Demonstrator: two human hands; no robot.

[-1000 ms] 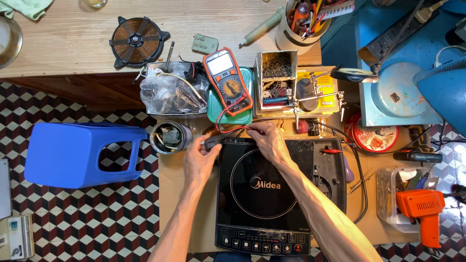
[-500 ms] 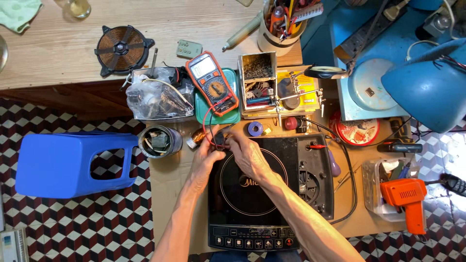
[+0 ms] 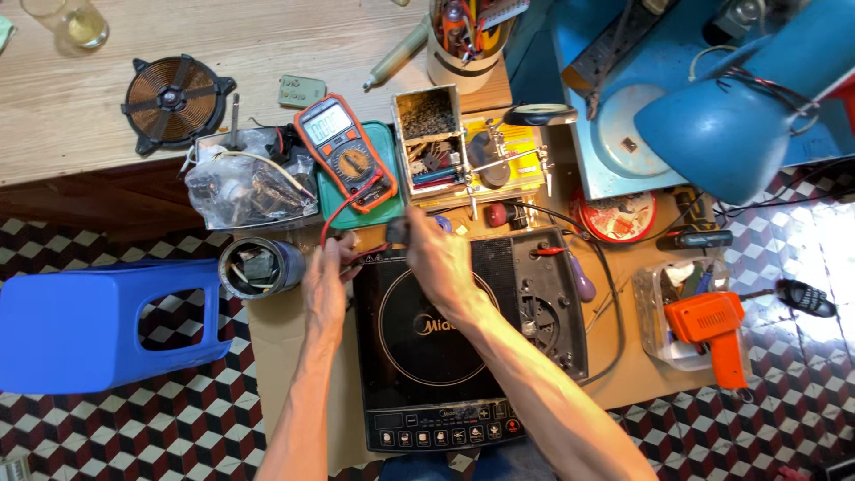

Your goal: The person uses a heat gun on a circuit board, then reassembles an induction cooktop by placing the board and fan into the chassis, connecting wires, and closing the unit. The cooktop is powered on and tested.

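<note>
Probes from the multimeter (image 3: 346, 151) have shifted: a second ago you held the dark one low between both hands at the cooktop's (image 3: 445, 330) back edge, and now your right hand (image 3: 438, 263) has lifted it toward the green tray, its grip closed on the dark probe (image 3: 398, 230). Your left hand (image 3: 326, 278) keeps its grip pinched on the red lead (image 3: 331, 223) by the open can (image 3: 261, 267). With 2 leads now apart, each hand looks ready to place its own.
</note>
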